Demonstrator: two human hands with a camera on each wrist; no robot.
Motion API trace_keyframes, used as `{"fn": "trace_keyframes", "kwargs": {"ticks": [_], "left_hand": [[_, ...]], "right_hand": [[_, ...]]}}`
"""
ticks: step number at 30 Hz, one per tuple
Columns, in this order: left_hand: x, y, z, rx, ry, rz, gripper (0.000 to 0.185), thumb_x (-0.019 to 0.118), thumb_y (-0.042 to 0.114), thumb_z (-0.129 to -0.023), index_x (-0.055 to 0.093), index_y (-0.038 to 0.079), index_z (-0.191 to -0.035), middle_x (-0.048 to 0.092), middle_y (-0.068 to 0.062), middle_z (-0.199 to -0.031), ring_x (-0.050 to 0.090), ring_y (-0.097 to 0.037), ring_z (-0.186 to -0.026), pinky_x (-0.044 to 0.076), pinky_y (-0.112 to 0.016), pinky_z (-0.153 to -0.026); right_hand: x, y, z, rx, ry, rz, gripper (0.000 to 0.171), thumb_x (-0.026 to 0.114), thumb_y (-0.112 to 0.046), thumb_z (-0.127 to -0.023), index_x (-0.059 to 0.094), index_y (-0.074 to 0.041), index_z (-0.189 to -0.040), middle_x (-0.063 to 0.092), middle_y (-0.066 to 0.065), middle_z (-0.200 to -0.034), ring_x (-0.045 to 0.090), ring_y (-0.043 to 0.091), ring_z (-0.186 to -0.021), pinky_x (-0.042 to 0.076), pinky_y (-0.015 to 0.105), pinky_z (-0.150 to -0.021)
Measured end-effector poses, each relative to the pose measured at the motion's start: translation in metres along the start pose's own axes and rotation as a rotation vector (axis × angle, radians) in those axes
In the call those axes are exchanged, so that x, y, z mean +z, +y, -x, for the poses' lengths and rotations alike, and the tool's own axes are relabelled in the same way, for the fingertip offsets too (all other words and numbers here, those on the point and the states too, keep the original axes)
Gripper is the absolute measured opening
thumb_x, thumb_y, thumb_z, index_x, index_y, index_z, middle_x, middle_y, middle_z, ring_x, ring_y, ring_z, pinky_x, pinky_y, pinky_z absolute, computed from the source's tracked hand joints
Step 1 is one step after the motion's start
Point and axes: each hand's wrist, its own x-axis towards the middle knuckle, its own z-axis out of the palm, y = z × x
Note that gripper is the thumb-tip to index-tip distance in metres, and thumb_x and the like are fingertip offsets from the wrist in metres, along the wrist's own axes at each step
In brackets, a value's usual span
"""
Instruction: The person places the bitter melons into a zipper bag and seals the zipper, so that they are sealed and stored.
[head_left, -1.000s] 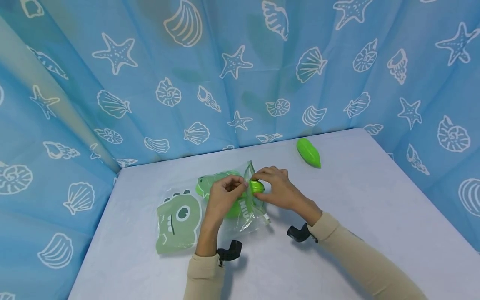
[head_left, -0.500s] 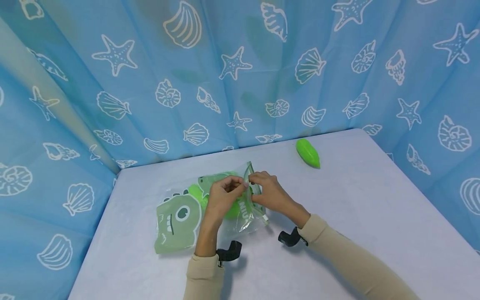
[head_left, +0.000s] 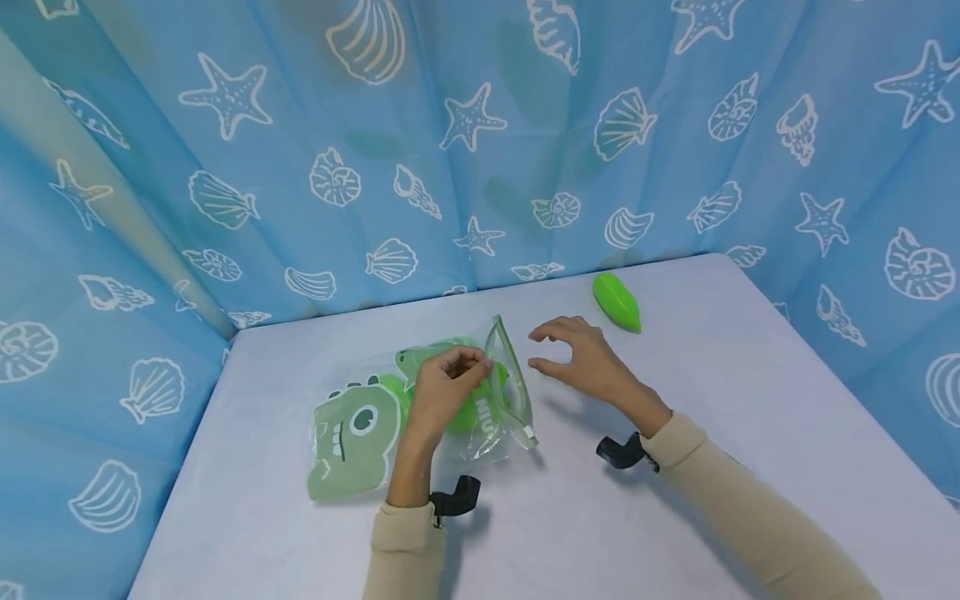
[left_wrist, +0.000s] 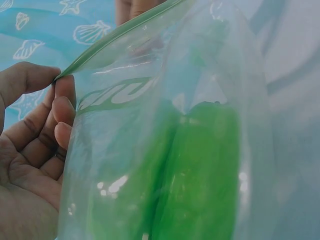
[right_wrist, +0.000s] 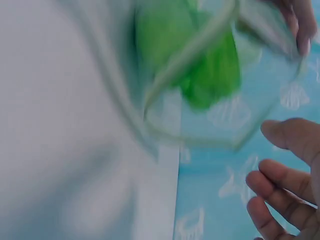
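Observation:
A clear zip bag (head_left: 495, 400) printed with a green dinosaur face (head_left: 352, 437) lies on the white table (head_left: 675, 500). My left hand (head_left: 450, 383) pinches the bag's upper rim (left_wrist: 100, 50) and holds its mouth up. Green plastic pieces (left_wrist: 200, 170) sit inside the bag, seen close in the left wrist view. My right hand (head_left: 577, 354) hovers empty just right of the bag mouth (right_wrist: 200, 115), its fingers loosely spread. A green leaf-shaped piece (head_left: 617, 302) lies on the table beyond the right hand.
Blue curtains with white shell and starfish prints (head_left: 465, 133) wall in the table at the back and on both sides. The table's left edge (head_left: 180, 492) runs close to the bag. Bare tabletop lies to the right and in front.
My right hand pushed a small green piece into the bag, let go, and has drawn back to the right, empty. The left hand keeps its pinch on the rim.

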Motion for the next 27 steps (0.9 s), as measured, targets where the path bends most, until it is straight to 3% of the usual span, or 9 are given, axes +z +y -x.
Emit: {"fn": "trace_keyframes", "kwargs": {"ticks": [6, 12, 18, 27], "left_hand": [[0.000, 0.001, 0.000, -0.009, -0.005, 0.000, 0.019, 0.067, 0.033, -0.084, 0.067, 0.015, -0.091, 0.063, -0.004, -0.084, 0.056, -0.020, -0.073, 0.049, -0.030, -0.061], [0.001, 0.002, 0.000, -0.018, -0.005, -0.009, 0.017, 0.067, 0.033, -0.084, 0.067, 0.017, -0.090, 0.063, -0.004, -0.084, 0.056, -0.019, -0.073, 0.048, -0.031, -0.062], [0.000, 0.003, 0.001, -0.035, -0.006, -0.007, 0.021, 0.068, 0.033, -0.083, 0.067, 0.014, -0.092, 0.063, -0.005, -0.086, 0.056, -0.020, -0.074, 0.048, -0.030, -0.063], [0.001, 0.002, 0.001, -0.025, -0.002, -0.012, 0.022, 0.068, 0.034, -0.083, 0.067, 0.014, -0.092, 0.063, -0.003, -0.086, 0.057, -0.019, -0.074, 0.049, -0.030, -0.063]], "right_hand": [[-0.029, 0.045, -0.003, 0.147, 0.133, 0.181, 0.041, 0.071, -0.034, -0.080, 0.062, -0.010, -0.112, 0.056, 0.007, -0.114, 0.045, 0.027, -0.106, 0.027, 0.046, -0.080], [-0.047, 0.086, -0.002, 0.321, 0.171, 0.329, 0.062, 0.070, -0.038, -0.079, 0.050, 0.000, -0.124, 0.047, 0.020, -0.121, 0.038, 0.037, -0.105, 0.024, 0.051, -0.075], [-0.052, 0.110, 0.003, 0.439, 0.125, 0.340, 0.071, 0.070, -0.042, -0.077, 0.047, 0.007, -0.123, 0.046, 0.024, -0.116, 0.035, 0.041, -0.102, 0.023, 0.052, -0.073], [-0.055, 0.125, 0.001, 0.475, 0.079, 0.314, 0.051, 0.068, -0.033, -0.081, 0.057, 0.006, -0.113, 0.056, 0.021, -0.101, 0.042, 0.038, -0.092, 0.022, 0.051, -0.073]]}}
